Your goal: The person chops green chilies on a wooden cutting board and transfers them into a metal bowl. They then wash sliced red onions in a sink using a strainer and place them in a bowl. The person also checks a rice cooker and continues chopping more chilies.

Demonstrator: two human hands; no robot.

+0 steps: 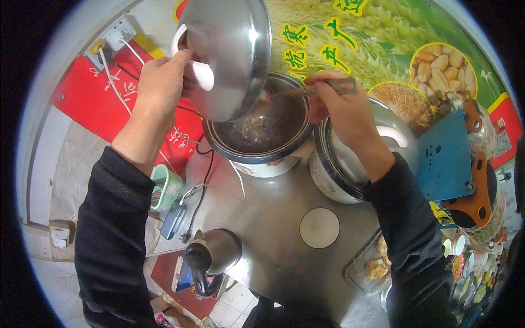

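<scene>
My left hand (158, 84) grips the pale handle (202, 76) of a large metal lid (242, 45), held tilted above an electric pot (262, 158). Dark liquid with solid pieces in it (254, 127) shows inside the pot. In my right hand (344, 110) is the handle of a long utensil (293, 93), which slants over the rim towards the liquid. Its far end is blurred, so I cannot tell its exact kind. Directly below my right forearm stands a second pot (332, 184), covered by a metal lid (379, 119) with a pale handle.
A metal kettle (223, 250) stands at the steel table's (270, 229) near left edge, by a green basket (166, 188) and loose cables. A white disc (320, 227) lies mid-table. To the right are a clear tray with food (375, 266) and a blue panel (445, 156).
</scene>
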